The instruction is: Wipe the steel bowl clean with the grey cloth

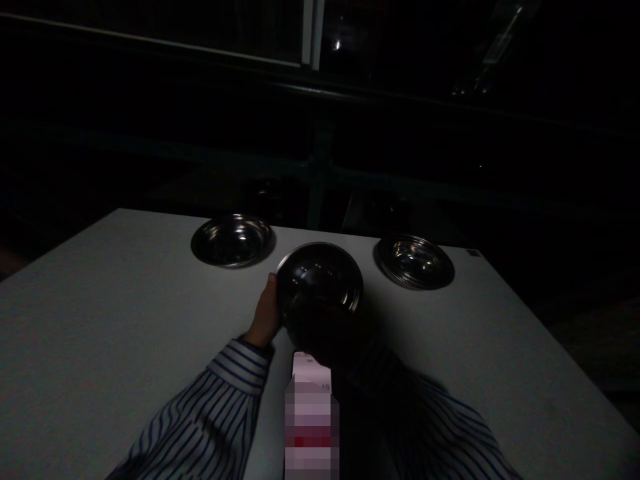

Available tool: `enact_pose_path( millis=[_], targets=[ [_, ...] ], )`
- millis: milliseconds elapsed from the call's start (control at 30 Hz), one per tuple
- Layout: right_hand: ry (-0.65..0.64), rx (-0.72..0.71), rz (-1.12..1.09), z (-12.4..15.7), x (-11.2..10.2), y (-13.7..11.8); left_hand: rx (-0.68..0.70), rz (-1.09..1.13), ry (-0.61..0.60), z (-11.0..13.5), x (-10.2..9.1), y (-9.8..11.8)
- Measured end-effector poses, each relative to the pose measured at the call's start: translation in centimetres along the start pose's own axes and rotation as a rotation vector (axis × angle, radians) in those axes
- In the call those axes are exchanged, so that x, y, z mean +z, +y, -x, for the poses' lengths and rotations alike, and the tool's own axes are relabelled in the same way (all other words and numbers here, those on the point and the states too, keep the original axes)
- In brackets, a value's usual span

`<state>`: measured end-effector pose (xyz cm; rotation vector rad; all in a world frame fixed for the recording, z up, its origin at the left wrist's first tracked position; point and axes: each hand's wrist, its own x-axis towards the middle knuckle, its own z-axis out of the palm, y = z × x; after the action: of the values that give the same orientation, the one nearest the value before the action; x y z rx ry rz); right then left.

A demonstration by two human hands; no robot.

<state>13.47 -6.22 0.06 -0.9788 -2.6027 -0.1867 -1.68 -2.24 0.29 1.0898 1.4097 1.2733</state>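
Observation:
A shiny metal bowl point(320, 273) is in front of me at the middle of the white table, near its far edge. My left hand point(265, 310) grips the bowl's left side, its thumb up along the rim and the other fingers hidden. In deep shadow, my right hand point(330, 333) lies across the near part of the bowl; its fingers are too dark to make out. What is inside the bowl, if anything, does not show.
Another metal bowl point(231, 241) stands at the back left of the table point(125, 320). At the back right are what look like stacked metal bowls point(415, 262). A lit phone point(313, 370), its screen partly blurred out, is below my hands. Beyond the table is dark.

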Motion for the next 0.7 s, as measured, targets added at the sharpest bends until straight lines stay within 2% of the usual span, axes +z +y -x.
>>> enact_pose_path(
  millis=[167,400,533,700],
  targets=[
    [0.026,0.014,0.001,-1.7,0.7,-1.3,-0.01,0.003,-0.004,0.0,-0.3,0.0],
    [0.02,0.005,-0.039,0.3,-0.5,0.4,0.014,0.029,-0.047,-0.5,-0.1,-0.4],
    [0.04,0.033,-0.043,-0.7,0.4,0.0,-0.022,0.09,-0.066,-0.3,-0.1,-0.1],
    [0.037,0.041,-0.052,-1.7,1.4,-0.8,0.008,0.107,-0.076,-0.3,-0.4,-0.1]
  ],
)
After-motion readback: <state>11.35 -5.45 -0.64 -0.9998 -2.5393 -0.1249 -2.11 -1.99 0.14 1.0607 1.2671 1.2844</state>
